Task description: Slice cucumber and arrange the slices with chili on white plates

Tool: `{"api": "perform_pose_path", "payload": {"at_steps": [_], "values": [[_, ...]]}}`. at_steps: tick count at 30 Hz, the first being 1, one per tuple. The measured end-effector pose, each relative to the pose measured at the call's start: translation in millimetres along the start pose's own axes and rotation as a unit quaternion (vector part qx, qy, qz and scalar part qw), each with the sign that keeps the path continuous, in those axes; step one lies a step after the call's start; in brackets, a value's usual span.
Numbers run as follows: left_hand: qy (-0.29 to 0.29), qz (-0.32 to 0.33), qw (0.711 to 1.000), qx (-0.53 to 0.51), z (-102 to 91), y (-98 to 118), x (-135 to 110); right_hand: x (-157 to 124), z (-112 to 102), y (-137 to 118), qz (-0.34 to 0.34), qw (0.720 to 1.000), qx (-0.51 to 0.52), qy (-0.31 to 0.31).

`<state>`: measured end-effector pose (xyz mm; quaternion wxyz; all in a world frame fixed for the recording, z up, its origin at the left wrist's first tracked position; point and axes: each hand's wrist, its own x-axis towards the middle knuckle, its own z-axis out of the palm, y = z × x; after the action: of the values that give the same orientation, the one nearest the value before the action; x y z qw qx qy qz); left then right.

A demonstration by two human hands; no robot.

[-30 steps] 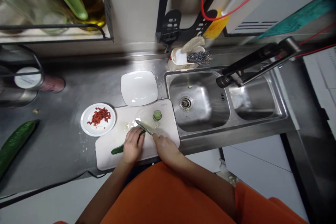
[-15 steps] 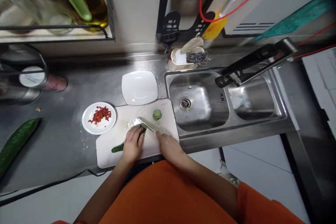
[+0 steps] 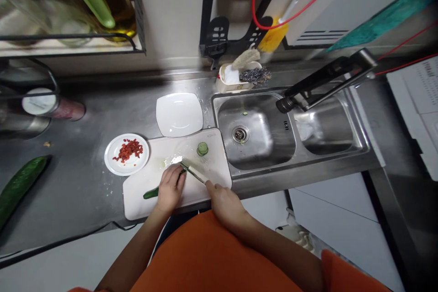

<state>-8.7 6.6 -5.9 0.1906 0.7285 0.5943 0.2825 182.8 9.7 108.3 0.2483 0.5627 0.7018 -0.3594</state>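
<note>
On the white cutting board [image 3: 147,200] lies a cucumber piece [image 3: 151,193], pinned down by my left hand [image 3: 170,190] with curled fingers. My right hand [image 3: 223,200] grips the handle of a knife [image 3: 193,172], whose blade rests against the cucumber's cut end by my left fingertips. A small stack of cucumber slices [image 3: 202,148] sits near the board's far right corner.
A round plate of chopped red bits [image 3: 126,154] and a square white plate [image 3: 179,114] lie beyond the board. A whole cucumber [image 3: 18,187] rests at far left. The double sink [image 3: 260,132] with its black faucet [image 3: 321,81] is to the right.
The knife and my right hand have drawn back slightly toward me along the cucumber; my left hand keeps holding the cucumber in place.
</note>
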Motion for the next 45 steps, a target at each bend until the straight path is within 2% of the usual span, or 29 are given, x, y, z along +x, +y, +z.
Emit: {"api": "perform_pose_path", "payload": {"at_steps": [21, 29, 45], "values": [[-0.004, 0.003, 1.0, 0.006, -1.4, 1.4, 1.8, 5.1, -2.2, -1.0, -0.004, 1.0, 0.014, -0.015], [-0.004, -0.002, 1.0, -0.003, -1.0, 0.5, 2.0, 11.0, -10.2, -5.9, -0.013, 1.0, 0.007, -0.022], [-0.01, -0.002, 1.0, -0.014, -0.3, 0.5, 2.8, 42.5, 0.8, -10.3, -0.023, 1.0, 0.011, 0.008]]}}
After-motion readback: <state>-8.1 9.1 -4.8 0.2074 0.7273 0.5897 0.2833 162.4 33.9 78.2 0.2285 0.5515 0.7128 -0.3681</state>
